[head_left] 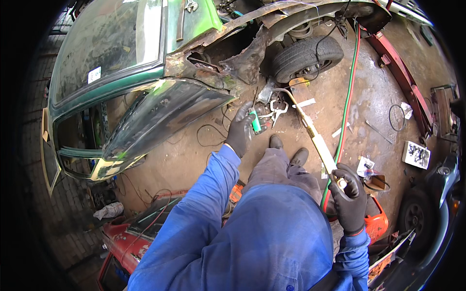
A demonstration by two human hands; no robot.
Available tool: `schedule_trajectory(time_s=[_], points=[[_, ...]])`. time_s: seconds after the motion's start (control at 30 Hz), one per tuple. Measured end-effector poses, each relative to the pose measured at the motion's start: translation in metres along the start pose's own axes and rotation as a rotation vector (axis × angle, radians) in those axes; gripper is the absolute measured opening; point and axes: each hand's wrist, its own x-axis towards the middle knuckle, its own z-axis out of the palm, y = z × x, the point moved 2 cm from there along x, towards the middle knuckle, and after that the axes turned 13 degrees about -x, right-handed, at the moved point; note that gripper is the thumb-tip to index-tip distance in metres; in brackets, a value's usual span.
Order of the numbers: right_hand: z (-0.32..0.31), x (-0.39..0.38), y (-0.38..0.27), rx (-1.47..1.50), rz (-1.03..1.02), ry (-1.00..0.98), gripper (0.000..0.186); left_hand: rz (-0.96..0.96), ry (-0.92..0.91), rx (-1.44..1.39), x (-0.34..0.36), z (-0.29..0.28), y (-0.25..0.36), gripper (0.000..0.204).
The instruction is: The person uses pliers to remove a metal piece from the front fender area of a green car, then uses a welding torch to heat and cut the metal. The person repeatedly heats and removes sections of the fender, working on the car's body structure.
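In my right hand (350, 196), a dark glove closes round the valve end of a gas torch (321, 148). Its brass neck and bent tip slant up and to the left, away from me. Red and green hoses (348, 99) run along the floor beside it. My left hand (240, 130), also gloved, grips a small green lighter (255, 120) out in front of the body. Beyond that hand lie locking clamp pliers (278, 110) on the floor. The torch tip is near the tyre (308, 56), and no flame shows at it.
A green car with rusted, torn bodywork (242, 60) stands ahead left, its door (170, 114) standing out toward me. Loose cables (208, 136) cross the floor. A long red panel (405, 80) lies to the right, with a dark car (427, 203) nearer. A red car (126, 237) is behind left.
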Motion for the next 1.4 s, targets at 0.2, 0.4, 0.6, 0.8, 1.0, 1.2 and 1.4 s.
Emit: schedule_trajectory(time_s=[0.2, 0.4, 0.6, 0.8, 1.0, 1.2, 1.4], points=[[0.007, 0.003, 0.001, 0.085, -0.03, -0.083, 0.035, 0.014, -0.064, 0.025, 0.01, 0.001, 0.024, 0.058], [0.007, 0.0, -0.006, 0.128, 0.032, -0.141, 0.034, -0.021, -0.101, -0.067, 0.007, 0.013, 0.024, 0.036], [0.007, -0.003, -0.009, 0.083, -0.009, -0.161, 0.036, -0.125, -0.104, -0.187, 0.004, 0.026, 0.026, 0.045], [0.011, -0.002, -0.002, 0.095, -0.035, -0.182, 0.045, -0.239, -0.142, -0.32, 0.016, 0.017, 0.024, 0.045], [0.01, 0.0, -0.005, -0.009, -0.075, -0.167, 0.045, -0.235, -0.059, -0.266, 0.013, 0.013, 0.016, 0.045], [0.004, -0.003, -0.009, -0.089, -0.088, -0.184, 0.041, -0.336, 0.081, -0.357, -0.007, 0.005, -0.017, 0.049], [0.002, -0.005, -0.002, -0.205, -0.151, -0.25, 0.044, -0.302, 0.004, -0.477, -0.005, -0.006, -0.032, 0.045]])
